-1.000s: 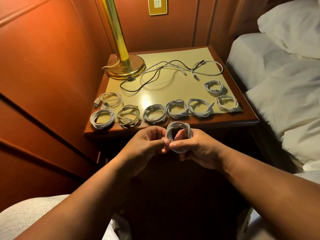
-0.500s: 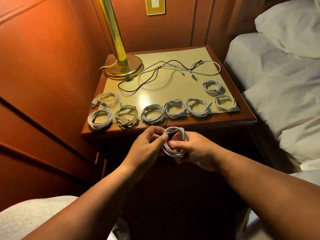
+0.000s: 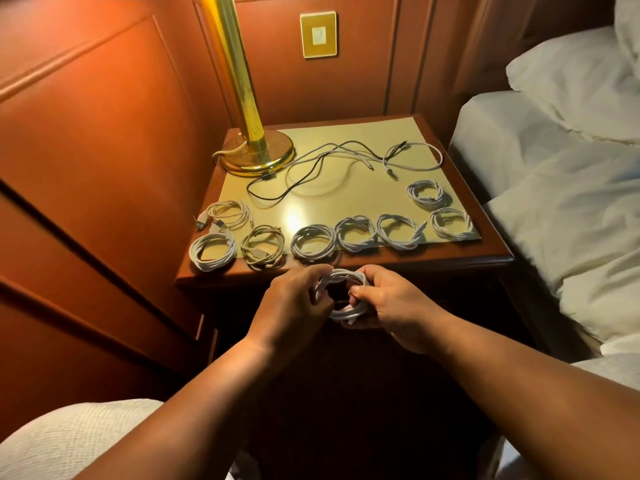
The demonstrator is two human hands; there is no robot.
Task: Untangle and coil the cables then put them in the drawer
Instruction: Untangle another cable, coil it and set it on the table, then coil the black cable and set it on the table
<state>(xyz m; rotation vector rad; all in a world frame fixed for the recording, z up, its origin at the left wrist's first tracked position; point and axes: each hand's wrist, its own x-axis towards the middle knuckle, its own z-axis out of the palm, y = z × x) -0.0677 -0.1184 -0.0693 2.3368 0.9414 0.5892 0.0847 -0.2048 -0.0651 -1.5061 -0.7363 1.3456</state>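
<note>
— Gripping what?
— Both sets of fingers curling round one white coil (image 3: 341, 294), left hand (image 3: 294, 301) on its left rim, right hand (image 3: 388, 306) on its right, just in front of the nightstand (image 3: 381, 263) edge.
— Lying which way?
— Hanging between the hands, ring facing up toward the camera, no long axis to speak of, both hands equally near.
— Heading where?
— Probably onto the top, forward of the fingers, beside the coils (image 3: 313, 242) in the front row. Loose cables (image 3: 346, 161) waiting behind; drawer not showing.
</note>
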